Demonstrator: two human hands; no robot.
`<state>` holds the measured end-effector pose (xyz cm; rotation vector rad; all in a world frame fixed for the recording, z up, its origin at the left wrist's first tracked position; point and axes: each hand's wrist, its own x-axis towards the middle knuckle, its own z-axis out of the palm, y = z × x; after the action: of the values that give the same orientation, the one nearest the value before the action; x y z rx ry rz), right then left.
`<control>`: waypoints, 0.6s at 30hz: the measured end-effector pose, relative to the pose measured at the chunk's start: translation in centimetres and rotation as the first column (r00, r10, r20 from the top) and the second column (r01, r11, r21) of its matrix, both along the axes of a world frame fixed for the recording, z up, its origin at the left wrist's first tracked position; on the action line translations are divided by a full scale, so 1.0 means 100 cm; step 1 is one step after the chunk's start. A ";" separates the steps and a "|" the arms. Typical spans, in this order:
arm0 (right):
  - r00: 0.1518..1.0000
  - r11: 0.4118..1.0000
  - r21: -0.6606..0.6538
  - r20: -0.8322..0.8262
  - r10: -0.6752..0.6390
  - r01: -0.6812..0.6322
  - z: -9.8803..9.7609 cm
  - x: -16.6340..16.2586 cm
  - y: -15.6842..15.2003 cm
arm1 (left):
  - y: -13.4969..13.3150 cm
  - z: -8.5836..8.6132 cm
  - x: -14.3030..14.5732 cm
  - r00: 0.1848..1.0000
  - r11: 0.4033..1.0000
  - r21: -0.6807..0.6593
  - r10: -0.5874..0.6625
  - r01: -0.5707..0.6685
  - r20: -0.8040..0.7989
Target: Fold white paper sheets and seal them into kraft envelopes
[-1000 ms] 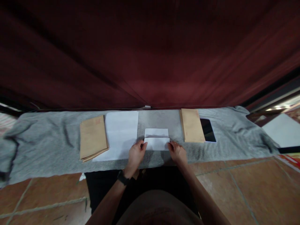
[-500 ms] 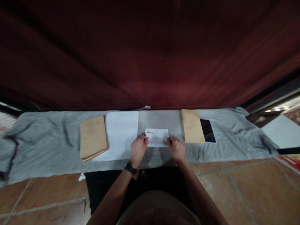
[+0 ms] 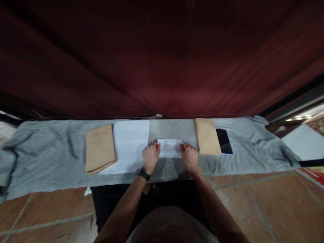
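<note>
A folded sheet of white paper (image 3: 169, 149) lies on the grey cloth right in front of me. My left hand (image 3: 151, 155), with a dark watch on its wrist, pinches the paper's left edge, thumb toward the sheet. At the opposite edge my right hand (image 3: 189, 155) grips the paper in the same way. The undersides of both hands' fingers are hidden. Left of my left hand lies a stack of larger white sheets (image 3: 133, 143), partly under a pile of brown envelopes (image 3: 100, 146). Further brown envelopes (image 3: 208, 136) lie just right of my right hand.
A dark-screened tablet or phone (image 3: 224, 141) sits partly under the right-hand envelopes. The grey cloth (image 3: 253, 148) covers a long narrow surface, backed by a dark red curtain-like wall (image 3: 162, 67). Tiled floor (image 3: 240, 206) shows below.
The paper's upper flap has been folded over toward the far edge, so the strip showing there is narrower. Both hands have shifted slightly up along the paper's sides.
</note>
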<state>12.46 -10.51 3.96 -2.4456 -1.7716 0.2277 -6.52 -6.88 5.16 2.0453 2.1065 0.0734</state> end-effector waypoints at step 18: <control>1.000 0.995 0.097 0.006 0.023 -0.024 0.000 -0.001 0.001 | 0.000 -0.003 0.004 1.000 1.000 0.020 0.004 -0.004 -0.013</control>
<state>12.36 -10.37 3.96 -2.3613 -1.7705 0.1346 -6.14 -6.85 4.83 2.0588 2.1257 0.0820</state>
